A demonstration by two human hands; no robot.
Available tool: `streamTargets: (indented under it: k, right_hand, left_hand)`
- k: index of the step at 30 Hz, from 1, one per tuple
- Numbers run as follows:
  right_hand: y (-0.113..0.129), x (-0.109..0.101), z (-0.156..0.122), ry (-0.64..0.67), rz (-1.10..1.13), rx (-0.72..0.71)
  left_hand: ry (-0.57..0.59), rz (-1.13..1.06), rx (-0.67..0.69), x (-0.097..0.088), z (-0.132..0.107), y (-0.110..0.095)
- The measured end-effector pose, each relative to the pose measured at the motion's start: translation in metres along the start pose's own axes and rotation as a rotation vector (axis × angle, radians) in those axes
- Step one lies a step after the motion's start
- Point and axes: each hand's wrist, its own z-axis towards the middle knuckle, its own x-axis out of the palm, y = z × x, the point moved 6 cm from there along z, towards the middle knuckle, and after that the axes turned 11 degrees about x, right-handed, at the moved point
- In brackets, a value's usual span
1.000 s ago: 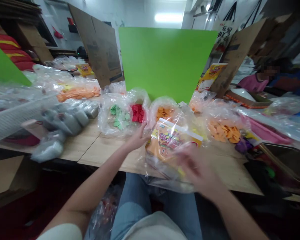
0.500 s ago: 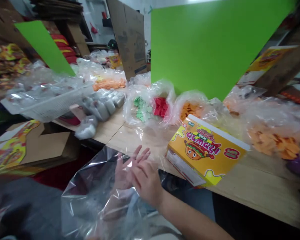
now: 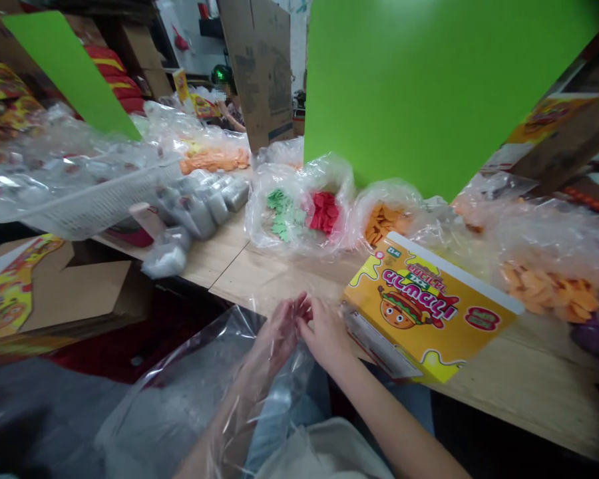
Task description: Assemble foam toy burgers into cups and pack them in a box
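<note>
A large clear plastic bag (image 3: 180,372) hangs over my left forearm at the table's front edge. My left hand (image 3: 278,329) is inside or behind its film, with the fingers drawn together and bent against the film. My right hand (image 3: 324,331) is outside the film, its thumb and fingers pinching the bag at the left fingertips. The two hands meet there, and the exact grip is partly hidden by glare. Just right of my right hand lies a tilted yellow carton (image 3: 429,309) printed with a burger character.
Behind the hands, open plastic bags hold green pieces (image 3: 282,213), red pieces (image 3: 324,211) and orange pieces (image 3: 384,223). A white basket (image 3: 104,196) and wrapped packs (image 3: 194,209) stand left. A green panel (image 3: 429,86) rises behind. Another person (image 3: 229,100) sits far back.
My left fingers have gone from spread to drawn together. My right hand has moved right and a little up, off the left palm to its fingertips. The view has shifted slightly.
</note>
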Motion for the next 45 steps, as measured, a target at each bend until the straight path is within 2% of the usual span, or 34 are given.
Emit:
streamTargets:
  k: [3, 5, 6, 7, 8, 9, 10, 11, 12, 14, 15, 16, 18, 21, 23, 26, 28, 30, 32, 34, 36, 38, 39, 42, 45]
  right_hand:
    - [-0.004, 0.011, 0.0, 0.24, 0.096, 0.044]
    - [-0.002, 0.019, -0.007, 0.443, 0.105, -0.034]
    - [0.0, 0.021, -0.012, 0.505, 0.047, -0.101]
    - [0.0, 0.021, -0.016, 0.529, -0.057, -0.171]
    - [0.0, 0.02, -0.019, 0.515, -0.193, -0.233]
    - [-0.001, 0.018, -0.021, 0.471, -0.338, -0.282]
    - [0.0, 0.016, -0.023, 0.428, -0.469, -0.321]
    - [0.001, 0.013, -0.025, 0.405, -0.567, -0.357]
    - [0.004, 0.01, -0.028, 0.402, -0.624, -0.395]
    - [0.015, -0.001, -0.033, 0.413, -0.621, -0.47]
    - [0.021, -0.011, -0.036, 0.416, -0.577, -0.493]
    - [0.025, -0.023, -0.037, 0.408, -0.515, -0.492]
    - [0.026, -0.052, -0.036, 0.37, -0.378, -0.425]
    - [0.018, -0.082, -0.037, 0.439, -0.113, -0.34]
    - [0.009, -0.086, -0.037, 0.55, 0.117, -0.271]
    - [-0.007, -0.084, -0.03, 0.558, 0.366, -0.103]
    - [-0.015, -0.078, -0.029, 0.592, 0.361, -0.099]
    - [-0.02, -0.07, -0.035, 0.721, 0.24, -0.209]
    - [-0.026, -0.069, -0.044, 0.787, 0.106, -0.355]
    - [-0.029, -0.08, -0.047, 0.742, 0.099, -0.453]
    - [-0.028, -0.099, -0.048, 0.672, 0.201, -0.473]
    - [-0.024, -0.118, -0.05, 0.61, 0.256, -0.479]
    - [-0.022, -0.124, -0.054, 0.582, 0.211, -0.48]
    - [-0.028, -0.128, -0.069, 0.507, -0.133, -0.397]
    - [-0.046, -0.128, -0.091, 0.545, -0.34, -0.232]
  left_hand:
    - [-0.077, 0.027, -0.025, 0.0, 0.001, -0.001]
    - [-0.098, 0.084, -0.065, 0.001, 0.003, -0.011]
    - [-0.099, 0.124, -0.033, 0.002, 0.005, -0.025]
    - [-0.092, 0.169, 0.055, 0.006, 0.008, -0.045]
    - [-0.068, 0.218, 0.188, 0.013, 0.01, -0.069]
    - [-0.043, 0.27, 0.379, 0.024, 0.01, -0.098]
    - [0.044, 0.324, 0.555, 0.04, 0.007, -0.124]
    - [0.2, 0.399, 0.629, 0.06, 0.004, -0.14]
    - [0.365, 0.506, 0.596, 0.08, -0.001, -0.145]
    - [0.637, 0.809, 0.285, 0.104, -0.011, -0.127]
    - [0.745, 0.956, 0.107, 0.106, -0.019, -0.112]
    - [0.835, 1.082, -0.052, 0.102, -0.027, -0.096]
    - [0.99, 1.233, -0.274, 0.086, -0.042, -0.068]
    - [1.139, 1.297, -0.446, 0.06, -0.053, -0.043]
    - [1.202, 1.306, -0.448, 0.055, -0.052, -0.038]
    - [1.197, 1.273, -0.432, 0.063, -0.042, -0.046]
    - [1.091, 1.258, -0.432, 0.067, -0.029, -0.059]
    - [0.987, 1.257, -0.373, 0.068, -0.018, -0.079]
    - [0.917, 1.23, -0.273, 0.065, -0.01, -0.102]
    - [0.879, 1.19, -0.232, 0.056, -0.008, -0.118]
    - [0.81, 1.18, -0.287, 0.044, -0.008, -0.125]
    - [0.776, 1.215, -0.401, 0.037, -0.01, -0.121]
    - [0.798, 1.243, -0.457, 0.038, -0.012, -0.115]
    - [0.967, 1.309, -0.57, 0.05, -0.017, -0.091]
    - [1.034, 1.323, -0.605, 0.058, -0.009, -0.072]
